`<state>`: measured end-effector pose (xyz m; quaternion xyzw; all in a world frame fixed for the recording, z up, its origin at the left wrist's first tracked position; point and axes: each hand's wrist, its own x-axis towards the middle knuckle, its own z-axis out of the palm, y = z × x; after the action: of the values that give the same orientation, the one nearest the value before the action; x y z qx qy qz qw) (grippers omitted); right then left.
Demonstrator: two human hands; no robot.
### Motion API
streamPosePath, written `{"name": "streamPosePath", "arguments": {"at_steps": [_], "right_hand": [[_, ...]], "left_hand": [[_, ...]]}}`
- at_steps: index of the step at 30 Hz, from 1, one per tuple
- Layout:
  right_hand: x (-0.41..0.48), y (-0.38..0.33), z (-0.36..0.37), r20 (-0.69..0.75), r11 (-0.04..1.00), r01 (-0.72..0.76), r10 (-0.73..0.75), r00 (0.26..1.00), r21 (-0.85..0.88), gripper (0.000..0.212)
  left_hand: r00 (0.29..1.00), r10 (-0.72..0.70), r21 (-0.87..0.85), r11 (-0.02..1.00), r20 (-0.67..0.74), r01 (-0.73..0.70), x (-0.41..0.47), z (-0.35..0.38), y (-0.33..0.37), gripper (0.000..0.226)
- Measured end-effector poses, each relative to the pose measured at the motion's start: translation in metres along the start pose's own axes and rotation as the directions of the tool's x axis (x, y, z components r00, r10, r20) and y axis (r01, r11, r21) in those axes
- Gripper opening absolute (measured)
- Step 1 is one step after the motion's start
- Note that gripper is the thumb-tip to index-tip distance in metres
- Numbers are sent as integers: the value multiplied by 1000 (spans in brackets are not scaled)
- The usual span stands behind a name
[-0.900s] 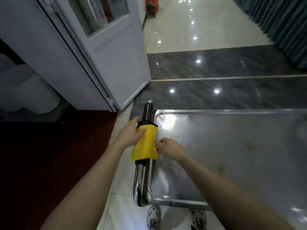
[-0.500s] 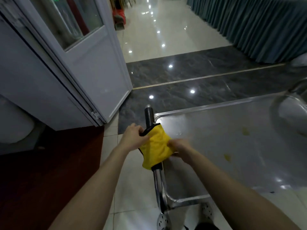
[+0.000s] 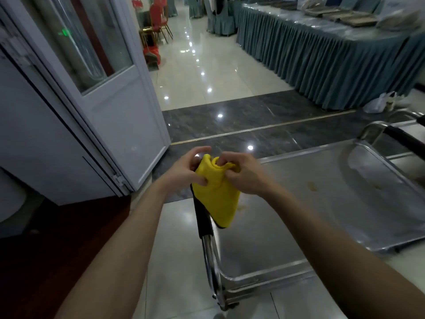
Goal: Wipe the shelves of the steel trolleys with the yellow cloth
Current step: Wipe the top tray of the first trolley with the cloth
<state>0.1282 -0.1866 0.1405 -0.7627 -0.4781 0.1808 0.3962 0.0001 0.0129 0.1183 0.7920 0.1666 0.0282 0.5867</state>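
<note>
Gripping yellow cloth from head view: left hand and right hand both pinch bunched fabric above trolley handle. Steel shelf shows yellow stains. Risk: bunched cloth probably smears, misses spots.

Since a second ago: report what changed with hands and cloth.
The right hand moved left from the shelf edge and took hold of the yellow cloth. Both hands now bunch it over the black handle it was wrapped round. The left hand kept its hold, and the trolley shelf stayed spotted.
</note>
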Motion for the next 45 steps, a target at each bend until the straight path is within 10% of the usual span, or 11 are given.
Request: {"name": "streamPosePath", "arguments": {"at_steps": [7, 14, 27, 34, 40, 45], "right_hand": [[-40, 3, -62, 39, 969, 180, -176, 984, -171, 23], [-116, 71, -91, -98, 998, 56, -58, 993, -14, 33], [-190, 163, -42, 79, 994, -108, 109, 991, -11, 16], [-151, 200, 31, 108, 932, -245, 282, 953, -267, 68], [-187, 236, 116, 215, 854, -127, 266, 940, -504, 76], [-165, 241, 155, 123, 753, -109, 245, 962, -648, 83]], "left_hand": [[1000, 8, 163, 987, 26, -13, -17, 53, 44, 55], [1000, 14, 246, 969, 5, -14, -36, 168, 58, 20], [980, -158, 499, 843, -124, 200, -70, 234, 0, 38], [917, -187, 541, 759, -352, 362, -51, 204, -59, 46], [837, 87, 718, 566, -540, 404, -67, 185, -119, 57], [786, -41, 572, 663, -616, 483, -60, 189, -133, 71]]}}
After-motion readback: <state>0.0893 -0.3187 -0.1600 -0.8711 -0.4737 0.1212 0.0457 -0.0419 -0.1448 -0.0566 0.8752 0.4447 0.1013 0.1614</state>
